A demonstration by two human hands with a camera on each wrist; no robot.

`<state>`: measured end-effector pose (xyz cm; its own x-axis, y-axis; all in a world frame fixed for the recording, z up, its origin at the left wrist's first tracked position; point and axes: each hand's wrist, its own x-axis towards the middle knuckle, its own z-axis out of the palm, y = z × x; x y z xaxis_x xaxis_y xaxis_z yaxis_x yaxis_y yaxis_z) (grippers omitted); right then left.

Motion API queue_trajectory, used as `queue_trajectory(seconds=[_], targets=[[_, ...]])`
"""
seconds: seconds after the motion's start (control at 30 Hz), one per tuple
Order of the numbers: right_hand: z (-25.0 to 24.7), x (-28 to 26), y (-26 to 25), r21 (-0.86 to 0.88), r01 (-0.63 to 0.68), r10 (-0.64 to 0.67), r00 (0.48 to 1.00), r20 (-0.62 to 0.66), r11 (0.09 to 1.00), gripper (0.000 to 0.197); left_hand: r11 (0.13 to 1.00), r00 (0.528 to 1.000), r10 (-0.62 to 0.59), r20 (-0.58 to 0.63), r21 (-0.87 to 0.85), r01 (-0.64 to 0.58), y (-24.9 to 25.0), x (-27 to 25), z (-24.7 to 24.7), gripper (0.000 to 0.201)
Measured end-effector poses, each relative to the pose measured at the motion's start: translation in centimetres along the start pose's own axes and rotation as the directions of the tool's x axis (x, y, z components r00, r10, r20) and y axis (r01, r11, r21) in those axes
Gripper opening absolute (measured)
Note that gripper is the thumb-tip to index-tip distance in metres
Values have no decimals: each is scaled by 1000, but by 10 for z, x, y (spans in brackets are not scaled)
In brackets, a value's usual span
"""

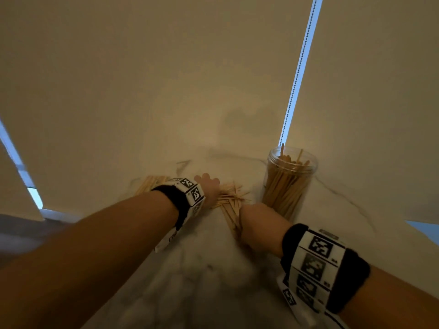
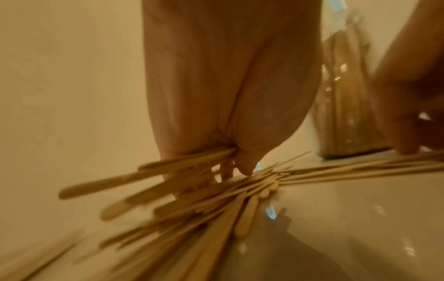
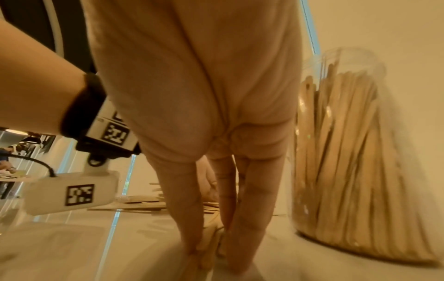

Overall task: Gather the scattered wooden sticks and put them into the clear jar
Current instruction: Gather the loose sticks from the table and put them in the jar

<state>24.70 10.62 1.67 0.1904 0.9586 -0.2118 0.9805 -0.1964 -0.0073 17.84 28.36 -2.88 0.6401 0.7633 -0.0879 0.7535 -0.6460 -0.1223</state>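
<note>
At the far left of the marble-patterned table (image 1: 204, 269) a small batch of wooden sticks (image 1: 149, 182) lies flat, roughly parallel, just behind the left wrist. Next comes the left hand (image 1: 209, 186), pressed down into the main scatter of sticks (image 1: 231, 195); the left wrist view shows its fingers (image 2: 187, 121) curled round a fan of several sticks (image 2: 134, 182), their rounded ends splaying out toward the camera. To the right of that, the right hand (image 1: 259, 222) rests on the near edge of the same pile, its fingers (image 3: 250, 199) straight and pointing down at the tabletop, tips on a few sticks and closed round nothing. Furthest right stands the clear jar (image 1: 288, 181), upright and already packed with sticks standing on end, just beside the right hand. The sticks look light, thin, stiff and smooth (likely to slide and fan apart if held loosely), so I judge the surest hold is round the middle of a squared-up bundle, ends aligned before lowering it into the jar's open mouth.
</note>
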Motion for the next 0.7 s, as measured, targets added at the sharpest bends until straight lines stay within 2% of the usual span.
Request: queue_trajectory(seconds=[0.03, 0.1, 0.2, 0.27, 0.4, 0.47, 0.57, 0.7], targets=[[1, -8, -1, 1, -9, 9, 1000, 11, 1000, 29, 1000, 1000, -13, -3, -24, 12, 4, -13, 3, 36], [4, -23, -2, 8, -14, 14, 1000, 11, 1000, 12, 998, 999, -35, -8, -58, 35, 11, -35, 7, 39], [6, -55, -4, 3, -17, 17, 1000, 8, 1000, 12, 996, 999, -52, 9, -76, 53, 22, -73, 7, 42], [10, -75, -5, -7, -22, 22, 1000, 14, 1000, 29, 994, 998, -67, 21, -85, 68, 35, -100, 6, 41], [18, -109, -4, -20, -24, 25, 999, 26, 999, 10, 996, 999, -51, 16, -74, 52, 59, -147, 5, 38], [19, -126, -3, -1, -32, 32, 998, 46, 999, 8, 998, 999, -27, 37, -60, 29, 68, -166, 3, 41], [19, -140, 2, -4, -57, 58, 995, 83, 998, 14, 998, 996, -37, 81, -54, 41, 75, -184, -6, 39], [13, -138, 6, 10, -78, 76, 987, 142, 997, 25, 995, 995, -64, 71, -75, 69, 69, -193, -19, 33]])
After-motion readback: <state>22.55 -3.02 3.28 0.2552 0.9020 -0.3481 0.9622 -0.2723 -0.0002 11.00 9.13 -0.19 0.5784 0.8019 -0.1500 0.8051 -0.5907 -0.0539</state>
